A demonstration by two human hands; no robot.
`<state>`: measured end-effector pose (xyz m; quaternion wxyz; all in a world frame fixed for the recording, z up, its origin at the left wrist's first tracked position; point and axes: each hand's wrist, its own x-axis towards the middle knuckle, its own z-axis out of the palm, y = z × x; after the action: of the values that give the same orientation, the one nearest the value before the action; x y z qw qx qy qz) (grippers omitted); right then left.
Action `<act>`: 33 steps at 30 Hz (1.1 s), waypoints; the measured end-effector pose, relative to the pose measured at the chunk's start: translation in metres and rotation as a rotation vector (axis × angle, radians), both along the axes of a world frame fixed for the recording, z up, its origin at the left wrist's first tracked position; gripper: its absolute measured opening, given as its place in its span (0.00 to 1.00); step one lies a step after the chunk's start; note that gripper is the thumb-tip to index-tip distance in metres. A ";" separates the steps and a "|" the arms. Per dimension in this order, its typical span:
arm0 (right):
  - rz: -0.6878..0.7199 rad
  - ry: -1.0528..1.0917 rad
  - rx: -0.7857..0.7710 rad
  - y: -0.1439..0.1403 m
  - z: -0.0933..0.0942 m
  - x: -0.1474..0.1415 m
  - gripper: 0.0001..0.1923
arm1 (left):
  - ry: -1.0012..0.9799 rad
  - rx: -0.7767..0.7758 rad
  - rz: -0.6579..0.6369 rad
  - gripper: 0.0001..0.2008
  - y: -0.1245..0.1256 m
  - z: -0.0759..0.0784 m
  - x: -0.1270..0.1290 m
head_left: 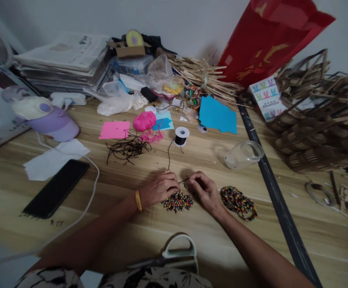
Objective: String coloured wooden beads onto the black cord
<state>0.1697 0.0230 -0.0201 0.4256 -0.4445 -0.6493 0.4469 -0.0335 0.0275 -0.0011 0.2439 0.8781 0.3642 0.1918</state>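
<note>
A pile of small multicoloured beads (178,203) lies on the wooden table between my hands. My left hand (160,187), with a yellow band at its wrist, is closed on a black cord (169,154) at the pile's upper left. That cord runs up to a white spool (182,136) wound with black. My right hand (203,189) pinches the cord's other end just right of the pile, and a short stretch of it spans the gap. Some beads seem to sit beneath the right fingers, but detail is blurred. Strung beads (239,203) lie coiled right of my right hand.
Scissors (179,250) lie at the table's near edge. Farther off are a glass jar (244,155), loose black cords (127,148), pink yarn (144,121) and blue paper (217,115). A phone (56,188) and white cable are left; dark woven baskets (323,132) stand right.
</note>
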 end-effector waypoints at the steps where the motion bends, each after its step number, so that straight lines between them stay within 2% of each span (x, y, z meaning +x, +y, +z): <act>1: -0.008 0.015 -0.018 0.000 0.000 0.000 0.10 | 0.008 0.003 -0.001 0.08 0.000 0.000 0.000; 10: -0.027 0.040 -0.066 -0.001 0.003 -0.001 0.13 | 0.045 0.032 0.015 0.07 -0.001 -0.004 0.002; 21: -0.010 0.001 0.036 0.001 0.003 0.000 0.11 | 0.059 0.029 0.040 0.06 -0.004 -0.002 0.004; 26: 0.015 -0.025 0.074 0.001 0.003 0.001 0.09 | -0.067 -0.069 0.082 0.05 -0.001 0.001 0.004; 29: 0.031 -0.044 0.070 0.000 0.002 0.001 0.08 | -0.195 -0.150 0.150 0.04 0.002 0.000 0.003; 33: 0.064 -0.079 0.139 0.001 0.002 0.001 0.07 | -0.366 -0.293 0.246 0.05 0.005 -0.005 0.001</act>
<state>0.1706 0.0239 -0.0183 0.4149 -0.4102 -0.7090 0.3960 -0.0327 0.0325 -0.0066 0.4052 0.7332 0.4420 0.3207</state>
